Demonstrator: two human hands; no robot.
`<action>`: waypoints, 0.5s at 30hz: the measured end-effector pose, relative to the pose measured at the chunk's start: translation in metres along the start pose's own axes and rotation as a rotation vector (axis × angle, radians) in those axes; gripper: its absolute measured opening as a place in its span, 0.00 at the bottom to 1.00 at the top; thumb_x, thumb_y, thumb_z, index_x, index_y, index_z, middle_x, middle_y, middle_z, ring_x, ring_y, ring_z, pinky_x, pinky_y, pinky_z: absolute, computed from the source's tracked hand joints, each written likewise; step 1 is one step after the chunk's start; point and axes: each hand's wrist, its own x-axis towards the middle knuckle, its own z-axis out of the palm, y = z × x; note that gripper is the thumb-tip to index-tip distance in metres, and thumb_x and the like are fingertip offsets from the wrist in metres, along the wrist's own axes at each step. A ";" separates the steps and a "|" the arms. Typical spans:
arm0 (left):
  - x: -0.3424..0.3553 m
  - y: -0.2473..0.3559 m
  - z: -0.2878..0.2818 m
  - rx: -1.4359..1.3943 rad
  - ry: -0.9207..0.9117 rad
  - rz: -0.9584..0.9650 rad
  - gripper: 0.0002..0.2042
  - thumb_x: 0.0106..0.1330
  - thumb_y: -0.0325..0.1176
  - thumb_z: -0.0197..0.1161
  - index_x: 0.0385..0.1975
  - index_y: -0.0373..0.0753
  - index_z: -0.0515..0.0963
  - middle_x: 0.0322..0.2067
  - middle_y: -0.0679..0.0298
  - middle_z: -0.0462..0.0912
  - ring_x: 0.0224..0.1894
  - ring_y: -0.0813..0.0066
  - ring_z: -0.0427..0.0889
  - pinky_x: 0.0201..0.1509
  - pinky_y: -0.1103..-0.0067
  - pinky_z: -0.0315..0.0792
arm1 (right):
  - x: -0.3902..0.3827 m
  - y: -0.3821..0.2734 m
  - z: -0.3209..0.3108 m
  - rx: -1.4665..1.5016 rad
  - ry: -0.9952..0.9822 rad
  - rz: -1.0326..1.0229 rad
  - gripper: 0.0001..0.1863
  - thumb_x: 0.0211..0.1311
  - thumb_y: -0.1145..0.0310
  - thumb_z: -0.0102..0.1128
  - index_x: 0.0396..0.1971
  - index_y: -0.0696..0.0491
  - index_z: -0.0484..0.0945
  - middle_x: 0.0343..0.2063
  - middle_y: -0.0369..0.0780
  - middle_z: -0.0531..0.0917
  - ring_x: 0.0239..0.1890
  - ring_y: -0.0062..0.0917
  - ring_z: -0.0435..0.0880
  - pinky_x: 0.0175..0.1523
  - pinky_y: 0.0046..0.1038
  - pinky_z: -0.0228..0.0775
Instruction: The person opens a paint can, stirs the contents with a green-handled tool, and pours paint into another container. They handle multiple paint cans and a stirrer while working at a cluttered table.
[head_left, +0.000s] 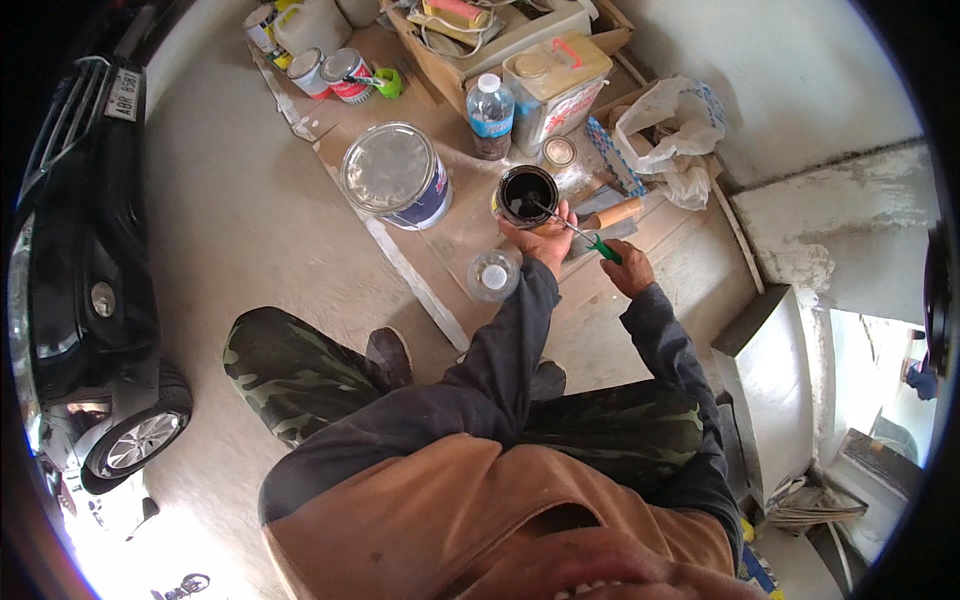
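Observation:
My left hand (540,240) grips an open can (523,190) of glossy black liquid from below and the side. My right hand (630,268) is closed on the green handle (607,250) of a thin metal tool, whose shaft reaches into the can; the tip is hidden. Beside my left wrist stands a clear plastic bottle (493,276). A wooden-handled tool (617,213) lies just right of the can, partly behind my hand. A large lidded can (388,165) stands to the left, and a small closed tin (559,151) is behind the open can.
Behind are a labelled water bottle (491,130), a rectangular container (557,95), several paint cans (342,85), a cardboard box (420,40) and a plastic bag (668,140). A black car (100,280) is at left, a wall (810,200) and pale metal cabinet (770,390) at right.

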 end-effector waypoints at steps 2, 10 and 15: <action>0.003 0.002 -0.005 0.010 -0.006 -0.022 0.43 0.58 0.80 0.41 0.47 0.43 0.80 0.40 0.64 0.84 0.44 0.64 0.77 0.55 0.63 0.64 | -0.003 -0.001 0.003 -0.003 -0.011 -0.008 0.22 0.59 0.65 0.67 0.52 0.56 0.81 0.42 0.51 0.85 0.45 0.47 0.86 0.52 0.40 0.77; 0.012 -0.005 -0.053 0.193 0.008 -0.049 0.47 0.64 0.81 0.40 0.60 0.41 0.73 0.56 0.60 0.82 0.54 0.64 0.77 0.63 0.60 0.63 | 0.001 0.001 0.019 -0.038 0.014 -0.023 0.23 0.59 0.64 0.66 0.53 0.56 0.80 0.45 0.53 0.85 0.48 0.50 0.85 0.55 0.43 0.76; -0.078 -0.024 -0.131 1.084 0.310 -0.150 0.34 0.69 0.72 0.50 0.45 0.42 0.80 0.43 0.63 0.88 0.45 0.66 0.82 0.49 0.65 0.71 | -0.001 0.014 0.049 0.006 0.070 -0.038 0.23 0.60 0.63 0.64 0.55 0.53 0.79 0.44 0.51 0.85 0.49 0.49 0.84 0.54 0.46 0.76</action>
